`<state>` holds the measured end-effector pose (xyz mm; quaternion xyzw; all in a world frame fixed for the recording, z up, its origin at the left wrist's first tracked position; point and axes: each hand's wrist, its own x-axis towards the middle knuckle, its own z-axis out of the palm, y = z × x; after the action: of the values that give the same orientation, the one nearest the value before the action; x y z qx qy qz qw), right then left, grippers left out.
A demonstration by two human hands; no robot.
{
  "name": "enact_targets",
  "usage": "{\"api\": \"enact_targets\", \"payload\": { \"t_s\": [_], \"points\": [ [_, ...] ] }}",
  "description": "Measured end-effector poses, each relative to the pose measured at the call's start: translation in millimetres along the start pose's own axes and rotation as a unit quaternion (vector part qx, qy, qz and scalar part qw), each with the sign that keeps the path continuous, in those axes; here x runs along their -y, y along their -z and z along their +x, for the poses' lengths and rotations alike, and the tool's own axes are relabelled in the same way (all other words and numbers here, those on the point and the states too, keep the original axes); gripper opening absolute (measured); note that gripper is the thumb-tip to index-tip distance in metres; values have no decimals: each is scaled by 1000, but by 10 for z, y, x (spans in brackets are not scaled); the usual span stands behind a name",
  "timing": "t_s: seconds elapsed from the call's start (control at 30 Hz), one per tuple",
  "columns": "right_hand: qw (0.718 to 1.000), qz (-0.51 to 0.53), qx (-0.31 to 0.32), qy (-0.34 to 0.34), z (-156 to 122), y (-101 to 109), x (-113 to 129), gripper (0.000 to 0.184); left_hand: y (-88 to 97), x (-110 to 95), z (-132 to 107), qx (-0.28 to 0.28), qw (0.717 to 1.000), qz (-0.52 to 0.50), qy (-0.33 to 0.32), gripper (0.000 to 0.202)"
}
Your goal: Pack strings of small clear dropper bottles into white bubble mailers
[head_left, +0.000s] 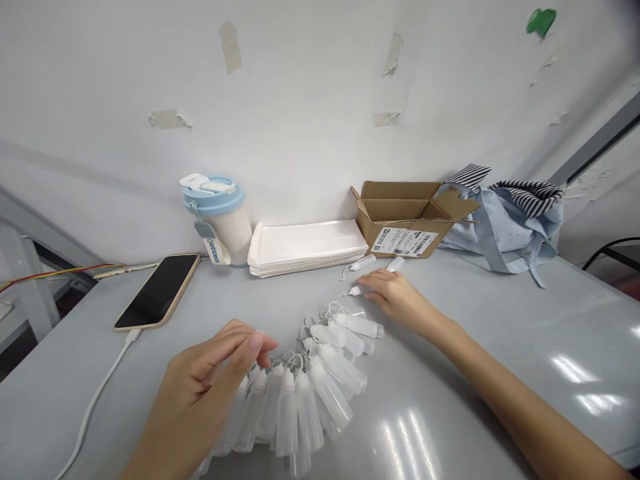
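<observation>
Small translucent dropper bottles (287, 413) lie in a curved bunch on the grey table, several of them joined by white loops at their tops. My left hand (215, 380) is beside the left end of the bunch, thumb and fingers pinched together near the loops; what is between them, if anything, I cannot make out. Beyond the far end of the bunch, my right hand (395, 297) is closed over a single dropper bottle (356, 291), whose tip points left out of the fingers. Two more loose bottles lie just past it, one a dropper bottle with a loop (363, 263).
A stack of white trays or envelopes (310, 243) and an open cardboard box (400, 220) stand against the wall. Left of them are a blue-lidded cup (225, 220) and a phone (157, 291) on a white cable (95, 400). A light blue bag (505, 227) lies right.
</observation>
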<state>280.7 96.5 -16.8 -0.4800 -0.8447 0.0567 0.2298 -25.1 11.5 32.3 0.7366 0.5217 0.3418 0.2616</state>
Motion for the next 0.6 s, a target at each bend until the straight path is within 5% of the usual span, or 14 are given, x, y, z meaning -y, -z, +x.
{"api": "enact_targets", "payload": {
  "t_s": [0.2, 0.4, 0.6],
  "points": [
    [999, 17, -48, -4, 3, 62, 66, 19, -19, -26, 27, 2, 999, 9, 45, 35],
    [992, 92, -77, 36, -59, 233, 489, 20, -126, -139, 17, -24, 988, 3, 155, 32],
    [974, 188, -55, 110, -153, 266, 826, 25, -181, -182, 4, -22, 991, 14, 134, 29]
  ]
}}
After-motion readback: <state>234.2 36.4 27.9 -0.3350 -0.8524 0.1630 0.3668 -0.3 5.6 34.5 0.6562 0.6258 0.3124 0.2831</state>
